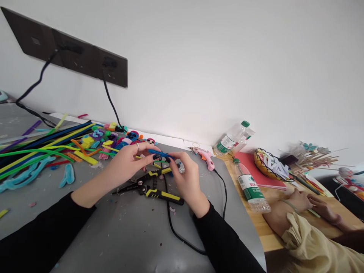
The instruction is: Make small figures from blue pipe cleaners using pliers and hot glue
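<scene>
A short blue pipe cleaner [159, 152] is stretched between my two hands above the grey mat. My left hand [135, 157], with a ring on one finger, pinches its left end. The fingertips of my right hand [184, 170] close on its right end. Just below them lie wire strippers [163, 195] with yellow and black handles, their jaws pointing left. Small pipe-cleaner figures [132, 137] stand behind my left hand. Long pipe cleaners [48, 146] in many colours are heaped to the left, beside a light blue bent piece [67, 175].
A pink glue gun [207, 158] lies behind my right hand, its black cord [182, 239] looping across the mat [119, 239]. Plastic bottles [251, 189] and a basket of paper strips [271, 165] are on the right. Another person's hands [301, 201] rest on the wooden table there.
</scene>
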`<state>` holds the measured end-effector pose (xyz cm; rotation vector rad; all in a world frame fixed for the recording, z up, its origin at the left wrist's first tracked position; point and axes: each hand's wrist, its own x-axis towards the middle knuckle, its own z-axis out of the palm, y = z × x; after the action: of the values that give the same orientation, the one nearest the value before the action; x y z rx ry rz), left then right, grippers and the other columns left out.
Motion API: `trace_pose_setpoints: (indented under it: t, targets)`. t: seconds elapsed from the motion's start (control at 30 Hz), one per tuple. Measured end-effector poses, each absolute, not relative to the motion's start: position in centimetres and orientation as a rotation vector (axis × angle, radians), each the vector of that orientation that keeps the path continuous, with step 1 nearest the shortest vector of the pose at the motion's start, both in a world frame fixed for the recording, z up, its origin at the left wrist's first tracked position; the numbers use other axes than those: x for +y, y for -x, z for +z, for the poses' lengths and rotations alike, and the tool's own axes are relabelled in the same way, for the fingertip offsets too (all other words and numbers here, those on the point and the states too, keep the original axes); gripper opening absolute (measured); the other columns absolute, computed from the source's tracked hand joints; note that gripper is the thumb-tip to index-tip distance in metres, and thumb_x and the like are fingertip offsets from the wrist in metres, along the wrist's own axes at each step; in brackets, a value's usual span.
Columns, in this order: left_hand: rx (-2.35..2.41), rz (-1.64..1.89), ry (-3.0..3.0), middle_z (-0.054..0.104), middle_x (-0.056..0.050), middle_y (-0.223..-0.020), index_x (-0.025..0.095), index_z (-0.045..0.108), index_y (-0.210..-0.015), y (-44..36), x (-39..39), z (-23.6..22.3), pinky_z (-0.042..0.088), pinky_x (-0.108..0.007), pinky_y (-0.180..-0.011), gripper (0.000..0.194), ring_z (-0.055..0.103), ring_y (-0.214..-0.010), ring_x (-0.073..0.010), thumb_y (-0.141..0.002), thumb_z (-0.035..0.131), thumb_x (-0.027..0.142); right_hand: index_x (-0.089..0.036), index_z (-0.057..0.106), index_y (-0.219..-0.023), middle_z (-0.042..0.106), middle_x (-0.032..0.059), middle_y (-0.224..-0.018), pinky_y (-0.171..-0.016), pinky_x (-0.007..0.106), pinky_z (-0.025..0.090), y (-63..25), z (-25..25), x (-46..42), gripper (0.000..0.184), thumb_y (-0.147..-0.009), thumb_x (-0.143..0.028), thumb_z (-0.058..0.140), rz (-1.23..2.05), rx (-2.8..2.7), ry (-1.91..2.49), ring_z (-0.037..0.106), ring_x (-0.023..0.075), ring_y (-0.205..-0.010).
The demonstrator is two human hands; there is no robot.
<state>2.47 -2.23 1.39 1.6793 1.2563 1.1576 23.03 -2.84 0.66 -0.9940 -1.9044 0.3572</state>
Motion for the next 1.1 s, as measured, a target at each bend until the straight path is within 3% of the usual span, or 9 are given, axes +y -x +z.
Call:
trace_pose_setpoints:
  t: [0.17, 0.53, 0.77, 0.93, 1.1]
  targets:
    - [1.335, 1.134, -1.687, 0.079, -0.007, -0.094, 0.024, 0.077, -0.097, -2.9, -2.5, 1.3, 0.060, -0.034, -0.059, 0.041, 0.070, -0.068, -0.0230, -0.081, 0.064, 0.059, -0.023, 0.069, -0.109, 0.076, 0.0052, -0.104, -0.087, 0.034, 0.056, -22.9, 0.6, -2.8, 0.018, -0.099, -0.020, 0.055, 0.405, -1.939, 0.950, 0.071, 0.0202, -0.098]
    - [1.394, 1.102, -1.832, 0.076, -0.009, -0.114, 0.024, 0.071, -0.117, -2.7, -2.6, 1.4, 0.060, -0.035, -0.067, 0.047, 0.071, -0.081, -0.0242, -0.087, 0.058, 0.057, -0.021, 0.070, -0.102, 0.076, 0.0045, -0.095, -0.082, 0.033, 0.055, -23.0, 0.6, -2.4, 0.015, -0.097, -0.022, 0.056, 0.573, -1.695, 0.994, 0.071, 0.0188, -0.088]
    - [1.241, 0.907, -2.279, 0.078, -0.007, -0.097, 0.025, 0.078, -0.093, -2.3, -1.7, -0.1, 0.057, -0.038, -0.085, 0.040, 0.069, -0.098, -0.0276, -0.095, 0.047, 0.051, -0.022, 0.069, -0.100, 0.072, 0.0024, -0.089, -0.076, 0.031, 0.058, -23.6, 0.9, -1.4, 0.017, -0.090, -0.035, 0.069, 0.946, -1.393, 0.883, 0.070, 0.0161, -0.079]
    - [1.307, 0.824, -2.434, 0.078, -0.010, -0.099, 0.023, 0.079, -0.091, -1.7, -1.0, -1.3, 0.055, -0.040, -0.088, 0.038, 0.067, -0.102, -0.0291, -0.096, 0.044, 0.039, -0.022, 0.069, -0.098, 0.071, 0.0005, -0.086, -0.076, 0.030, 0.058, -24.6, 1.5, -0.6, 0.022, -0.083, -0.036, 0.078, 1.008, -1.099, 0.772, 0.066, 0.0132, -0.075]
    - [1.282, 0.819, -2.405, 0.078, -0.008, -0.094, 0.025, 0.079, -0.089, -1.5, -0.8, -1.5, 0.056, -0.037, -0.085, 0.043, 0.069, -0.095, -0.0265, -0.099, 0.040, 0.039, -0.024, 0.064, -0.096, 0.067, -0.0032, -0.084, -0.072, 0.027, 0.055, -28.4, 2.2, 1.2, 0.028, -0.075, -0.031, 0.081, 0.920, -0.718, 0.696, 0.064, 0.0105, -0.072]
